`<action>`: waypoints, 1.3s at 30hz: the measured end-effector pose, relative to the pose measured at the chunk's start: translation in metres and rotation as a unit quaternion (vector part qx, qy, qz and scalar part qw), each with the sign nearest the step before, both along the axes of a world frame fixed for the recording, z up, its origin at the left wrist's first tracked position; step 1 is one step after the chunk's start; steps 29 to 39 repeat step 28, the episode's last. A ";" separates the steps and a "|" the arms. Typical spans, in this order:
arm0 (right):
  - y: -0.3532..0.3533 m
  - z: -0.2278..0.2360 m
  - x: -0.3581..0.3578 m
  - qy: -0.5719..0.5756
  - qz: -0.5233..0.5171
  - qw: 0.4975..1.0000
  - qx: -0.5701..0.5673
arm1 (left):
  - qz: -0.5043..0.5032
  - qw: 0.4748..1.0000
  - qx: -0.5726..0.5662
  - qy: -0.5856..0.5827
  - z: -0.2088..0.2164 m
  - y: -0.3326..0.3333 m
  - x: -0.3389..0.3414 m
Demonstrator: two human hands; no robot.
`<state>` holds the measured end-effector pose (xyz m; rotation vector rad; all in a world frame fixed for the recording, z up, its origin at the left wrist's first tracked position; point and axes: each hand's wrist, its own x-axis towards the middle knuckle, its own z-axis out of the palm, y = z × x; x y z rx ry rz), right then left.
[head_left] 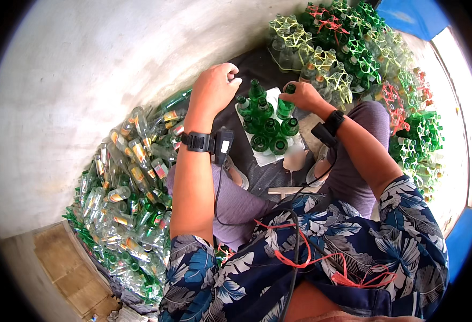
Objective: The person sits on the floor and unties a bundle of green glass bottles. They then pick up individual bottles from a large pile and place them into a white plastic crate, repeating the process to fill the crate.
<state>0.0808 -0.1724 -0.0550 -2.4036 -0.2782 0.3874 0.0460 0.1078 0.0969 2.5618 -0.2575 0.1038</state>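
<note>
Several upright green glass bottles (pixel 271 127) stand packed together on a white board (pixel 267 160) between my feet. My right hand (pixel 303 95) is closed around the neck of a green bottle (pixel 285 109) at the right far side of this group. My left hand (pixel 214 88) hangs in the air to the left of the bottles, near the wall. Its fingers are loosely curled, with a gap between thumb and forefinger, and nothing shows in them. Red plastic string (pixel 295 257) lies across my lap.
A big heap of loose clear and green bottles (pixel 134 177) lies along the wall at left. Bottles bundled with yellow, green and red string (pixel 348 48) stand at the far right and along the right side. A small wooden piece (pixel 295 190) lies before me. Black cables (pixel 296 225) cross my lap.
</note>
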 end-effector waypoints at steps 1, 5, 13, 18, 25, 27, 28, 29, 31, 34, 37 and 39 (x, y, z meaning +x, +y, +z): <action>0.002 0.000 -0.002 0.002 0.001 1.000 0.004 | 0.001 1.000 0.003 0.002 0.001 0.001 -0.001; 0.009 0.006 -0.011 0.008 0.014 1.000 0.013 | 0.002 1.000 0.009 0.013 0.001 0.003 -0.002; 0.015 0.007 -0.017 0.007 0.073 0.997 -0.031 | 0.005 0.999 0.026 0.037 0.005 0.005 -0.006; 0.010 0.003 -0.013 -0.008 0.120 0.993 -0.016 | -0.001 0.998 0.030 0.050 0.003 0.006 -0.005; 0.005 0.030 -0.006 0.048 0.160 0.986 -0.018 | -0.017 0.996 0.043 0.078 0.000 0.007 -0.004; 0.009 0.052 -0.004 0.135 0.133 0.982 -0.003 | -0.014 0.995 0.046 0.088 0.001 0.008 -0.006; 0.008 0.060 -0.003 0.150 0.124 0.981 0.007 | -0.015 0.995 0.046 0.088 0.001 0.008 -0.006; 0.008 0.060 -0.003 0.150 0.124 0.981 0.007 | -0.015 0.995 0.046 0.088 0.001 0.008 -0.006; 0.008 0.060 -0.003 0.150 0.124 0.981 0.007 | -0.015 0.995 0.046 0.088 0.001 0.008 -0.006; 0.008 0.060 -0.003 0.150 0.124 0.981 0.007 | -0.015 0.995 0.046 0.088 0.001 0.008 -0.006; 0.008 0.060 -0.003 0.150 0.124 0.981 0.007 | -0.015 0.995 0.046 0.088 0.001 0.008 -0.006; 0.008 0.060 -0.003 0.150 0.124 0.981 0.007 | -0.015 0.995 0.046 0.088 0.001 0.008 -0.006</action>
